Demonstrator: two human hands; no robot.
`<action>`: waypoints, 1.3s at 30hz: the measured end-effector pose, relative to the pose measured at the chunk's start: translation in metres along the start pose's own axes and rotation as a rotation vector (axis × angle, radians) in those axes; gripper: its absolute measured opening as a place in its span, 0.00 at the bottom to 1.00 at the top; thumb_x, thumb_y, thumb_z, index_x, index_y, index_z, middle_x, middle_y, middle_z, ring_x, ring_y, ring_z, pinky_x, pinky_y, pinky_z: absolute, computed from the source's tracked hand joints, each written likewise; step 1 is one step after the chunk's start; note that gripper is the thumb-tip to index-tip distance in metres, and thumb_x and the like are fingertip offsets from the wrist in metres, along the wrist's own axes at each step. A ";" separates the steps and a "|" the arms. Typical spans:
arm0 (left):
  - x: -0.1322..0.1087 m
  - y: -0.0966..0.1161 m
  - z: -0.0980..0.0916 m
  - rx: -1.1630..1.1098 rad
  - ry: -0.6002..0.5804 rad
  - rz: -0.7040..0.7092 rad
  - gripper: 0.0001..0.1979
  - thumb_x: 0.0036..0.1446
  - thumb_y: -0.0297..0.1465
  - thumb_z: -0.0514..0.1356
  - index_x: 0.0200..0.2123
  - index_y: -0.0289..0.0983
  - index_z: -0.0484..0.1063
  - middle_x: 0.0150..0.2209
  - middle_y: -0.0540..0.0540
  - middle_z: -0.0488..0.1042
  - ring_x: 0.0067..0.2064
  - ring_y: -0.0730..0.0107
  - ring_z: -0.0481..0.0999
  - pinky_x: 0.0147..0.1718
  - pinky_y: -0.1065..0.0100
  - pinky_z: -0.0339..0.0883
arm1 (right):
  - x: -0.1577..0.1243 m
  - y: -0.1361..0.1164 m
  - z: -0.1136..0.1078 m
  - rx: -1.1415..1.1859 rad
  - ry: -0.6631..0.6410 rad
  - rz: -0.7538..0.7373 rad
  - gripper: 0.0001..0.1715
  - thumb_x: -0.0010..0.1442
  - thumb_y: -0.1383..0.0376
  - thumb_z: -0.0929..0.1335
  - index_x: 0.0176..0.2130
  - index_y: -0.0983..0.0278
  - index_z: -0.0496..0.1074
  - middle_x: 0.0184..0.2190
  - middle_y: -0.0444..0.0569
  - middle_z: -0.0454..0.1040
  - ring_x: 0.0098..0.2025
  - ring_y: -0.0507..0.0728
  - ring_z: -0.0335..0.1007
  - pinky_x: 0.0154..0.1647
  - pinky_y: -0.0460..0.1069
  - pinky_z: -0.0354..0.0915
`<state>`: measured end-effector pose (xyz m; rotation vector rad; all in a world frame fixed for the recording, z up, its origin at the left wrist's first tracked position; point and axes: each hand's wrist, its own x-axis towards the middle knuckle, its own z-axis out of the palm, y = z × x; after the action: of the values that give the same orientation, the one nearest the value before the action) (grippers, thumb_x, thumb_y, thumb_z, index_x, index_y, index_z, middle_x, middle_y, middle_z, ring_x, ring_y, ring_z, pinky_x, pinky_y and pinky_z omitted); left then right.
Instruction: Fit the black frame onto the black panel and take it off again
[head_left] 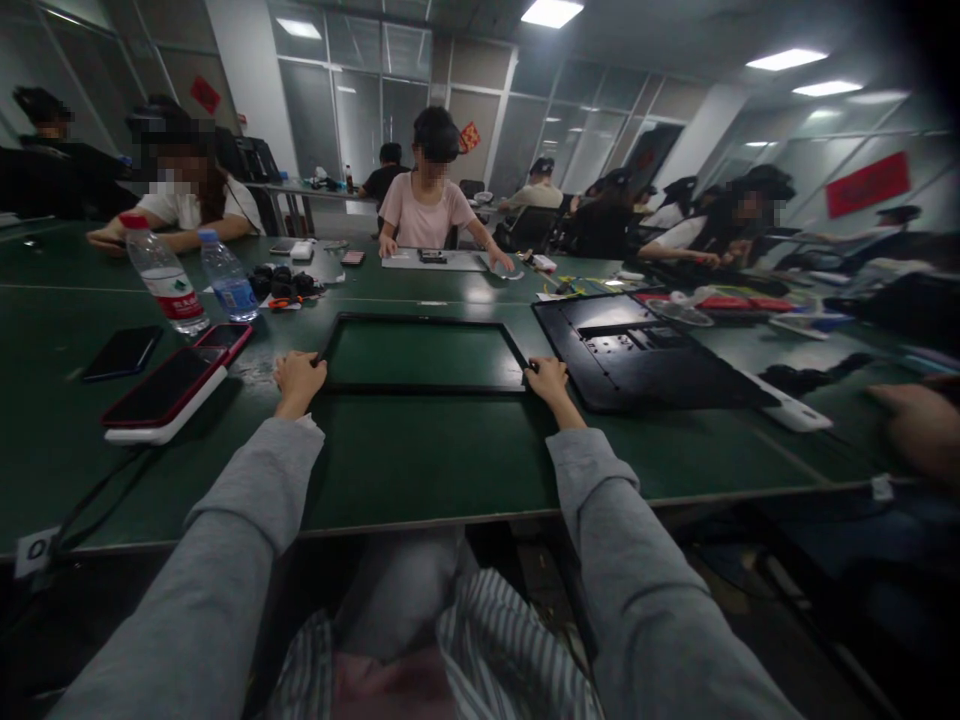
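Observation:
A thin black rectangular frame (420, 388), like a screen bezel, is at the middle of the green table, with the tabletop showing through its opening. My left hand (300, 376) is closed on its near left corner. At the near right corner my right hand (549, 376) grips it too, fingers curled round the edge. Just right of my right hand is a large black plastic panel (637, 375) with a cut-out and small fittings. Whether the frame rests on the table or is slightly raised, I cannot tell.
Left on the green table (427, 470) are two water bottles (166, 285) (231, 285), a red-edged phone (161, 385) on a white power bank and a dark phone (122, 354). A co-worker's hand (926, 425) is at the right edge. A person (427, 200) sits opposite.

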<state>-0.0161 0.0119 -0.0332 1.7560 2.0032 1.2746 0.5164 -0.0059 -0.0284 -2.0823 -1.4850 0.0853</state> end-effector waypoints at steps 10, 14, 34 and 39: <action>-0.012 0.036 -0.006 0.101 -0.019 -0.117 0.19 0.60 0.39 0.68 0.52 0.39 0.82 0.60 0.27 0.76 0.67 0.26 0.67 0.65 0.26 0.58 | 0.004 -0.001 0.000 0.012 0.012 0.056 0.26 0.63 0.62 0.69 0.58 0.65 0.82 0.59 0.64 0.73 0.64 0.73 0.63 0.68 0.70 0.62; -0.021 0.052 -0.005 0.072 -0.227 0.089 0.23 0.61 0.48 0.70 0.55 0.43 0.82 0.65 0.32 0.74 0.69 0.32 0.66 0.68 0.32 0.58 | 0.006 0.003 0.003 0.059 0.051 0.061 0.25 0.62 0.62 0.70 0.56 0.65 0.83 0.58 0.64 0.74 0.63 0.73 0.63 0.67 0.69 0.63; -0.016 0.048 -0.012 0.075 -0.311 0.067 0.22 0.46 0.53 0.79 0.34 0.45 0.83 0.43 0.39 0.85 0.48 0.43 0.82 0.50 0.51 0.71 | 0.012 -0.001 -0.007 0.304 -0.004 -0.069 0.31 0.74 0.52 0.61 0.54 0.72 0.82 0.51 0.65 0.83 0.53 0.66 0.77 0.61 0.58 0.69; -0.009 0.042 -0.013 -0.013 -0.265 0.000 0.22 0.46 0.53 0.78 0.34 0.44 0.83 0.43 0.39 0.86 0.47 0.46 0.83 0.49 0.53 0.72 | 0.014 0.003 -0.022 0.220 0.275 0.034 0.34 0.73 0.55 0.60 0.67 0.70 0.73 0.57 0.68 0.77 0.62 0.71 0.69 0.67 0.70 0.63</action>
<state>0.0081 -0.0048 0.0001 1.8101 1.8430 0.9915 0.5322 -0.0031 -0.0080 -1.8588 -1.2179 -0.0241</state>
